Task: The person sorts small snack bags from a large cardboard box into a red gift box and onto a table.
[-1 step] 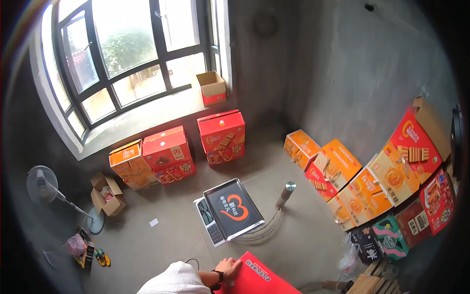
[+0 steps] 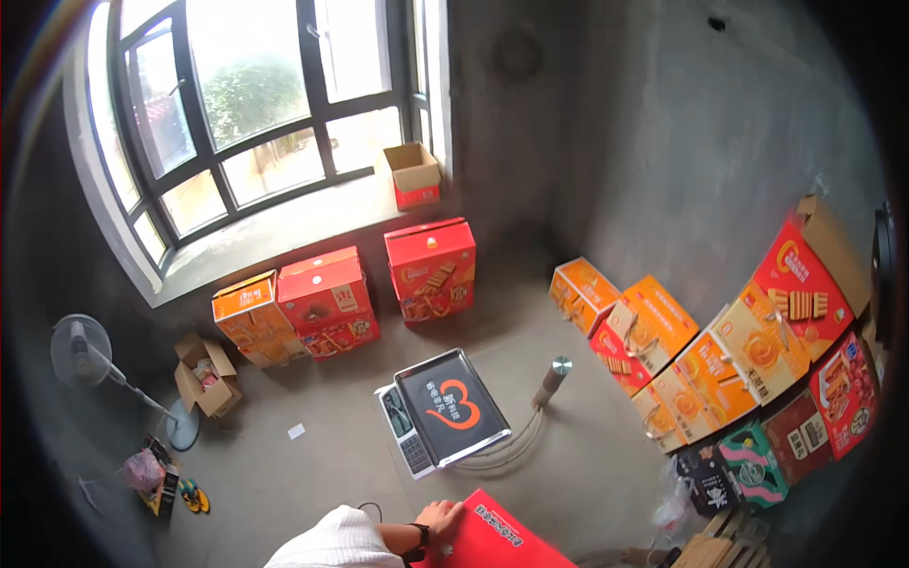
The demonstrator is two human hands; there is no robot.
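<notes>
At the lower edge, my left hand (image 2: pixel 439 520) comes in from a white sleeve with a dark watch on the wrist. It lies against the upper left corner of a red box (image 2: pixel 502 541), its fingers bent along the edge. Only the top part of this box shows; the rest is cut off by the picture's lower rim. My right hand is out of sight. Just beyond the box, a platform scale (image 2: pixel 453 407) with a dark tray, keypad and display stands on the floor.
Red and orange gift boxes (image 2: pixel 428 273) line the window wall; more boxes (image 2: pixel 720 369) are stacked along the right wall. A short post (image 2: pixel 552 381) with curved rings stands beside the scale. At left are a fan (image 2: pixel 83 352), an open carton (image 2: pixel 210 377) and sandals (image 2: pixel 195 496).
The whole view has shifted very slightly, with the room sitting a little lower. My left hand stays on the red box, nearly in place.
</notes>
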